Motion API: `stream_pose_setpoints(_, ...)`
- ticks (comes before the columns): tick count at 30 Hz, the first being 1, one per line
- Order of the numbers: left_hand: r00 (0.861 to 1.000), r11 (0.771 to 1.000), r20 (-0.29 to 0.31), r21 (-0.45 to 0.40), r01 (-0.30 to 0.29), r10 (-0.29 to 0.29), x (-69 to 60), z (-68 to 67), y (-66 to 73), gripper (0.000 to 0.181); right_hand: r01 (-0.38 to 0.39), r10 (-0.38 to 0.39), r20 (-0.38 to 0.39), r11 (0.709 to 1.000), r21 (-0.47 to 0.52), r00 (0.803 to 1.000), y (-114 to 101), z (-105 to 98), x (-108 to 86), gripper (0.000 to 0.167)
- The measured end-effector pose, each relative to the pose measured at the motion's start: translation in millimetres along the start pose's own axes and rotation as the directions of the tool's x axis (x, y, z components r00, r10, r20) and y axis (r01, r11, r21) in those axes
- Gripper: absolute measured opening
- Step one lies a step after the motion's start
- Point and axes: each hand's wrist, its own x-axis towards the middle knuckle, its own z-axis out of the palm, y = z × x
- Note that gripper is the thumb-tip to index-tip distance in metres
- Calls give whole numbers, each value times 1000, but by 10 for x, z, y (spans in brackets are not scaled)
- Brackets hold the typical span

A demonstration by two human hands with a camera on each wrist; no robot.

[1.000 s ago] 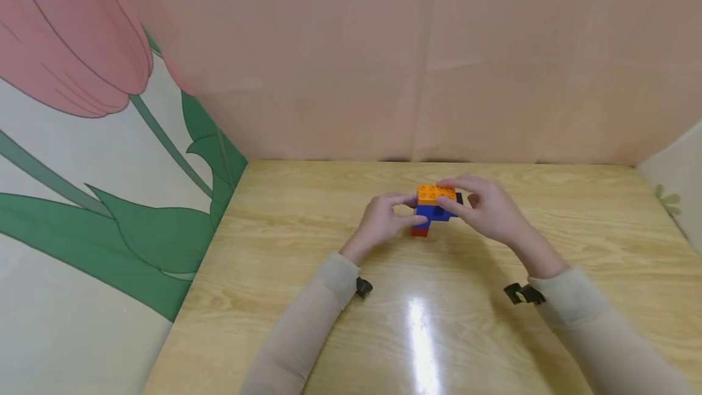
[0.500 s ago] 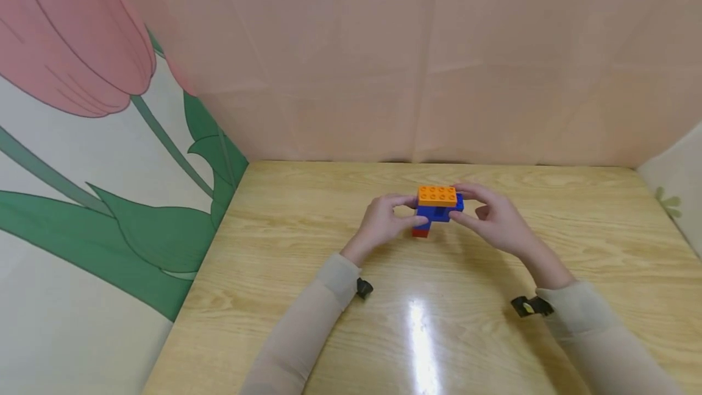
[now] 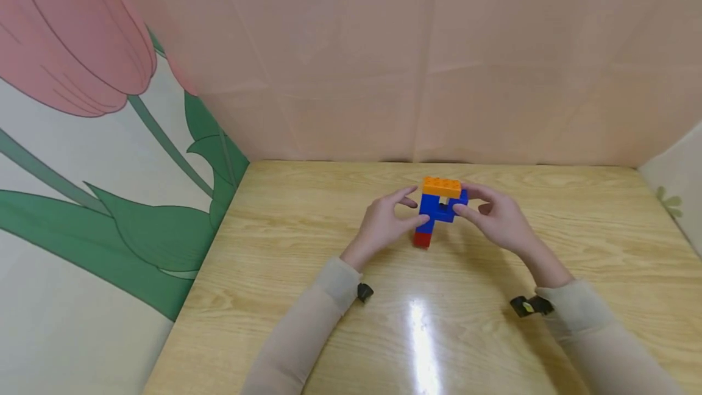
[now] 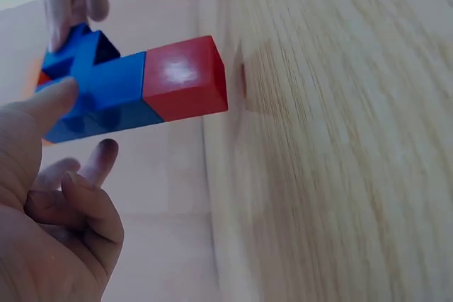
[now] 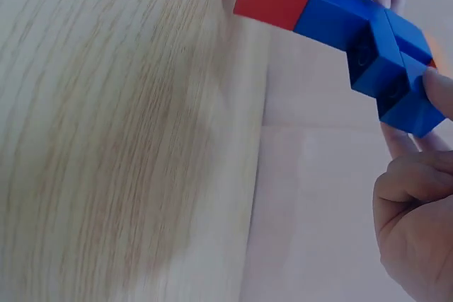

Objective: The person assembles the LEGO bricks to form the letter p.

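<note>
A small build of toy building bricks is held up above the table, slightly tilted. An orange studded brick (image 3: pixel 441 187) tops it, blue bricks (image 3: pixel 427 211) make the middle, and a red brick (image 3: pixel 422 240) forms the lower end. My right hand (image 3: pixel 501 224) pinches the blue part at the right side between thumb and fingers. On the other side, my left hand (image 3: pixel 381 222) touches a blue brick with its thumb, while its other fingers stand away from the build. Both wrist views show the red brick (image 4: pixel 180 79) pointing toward the wooden tabletop.
The wooden table (image 3: pixel 285 218) reaches back to a pinkish cloth backdrop (image 3: pixel 329 78). A panel with a printed tulip (image 3: pixel 71 35) stands on the left. A pale panel (image 3: pixel 677 181) borders the right side.
The right hand moved from the orange brick to the blue part at the right. The build has tipped, showing more of its front and the red brick. The left fingers have come off the build.
</note>
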Motion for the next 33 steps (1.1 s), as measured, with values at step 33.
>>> stream_pose_setpoints(33, 994, 991, 90, 130, 43, -55, -152, 36, -56, 61, 72, -33, 181, 975, -212, 983, 246, 235, 26, 76)
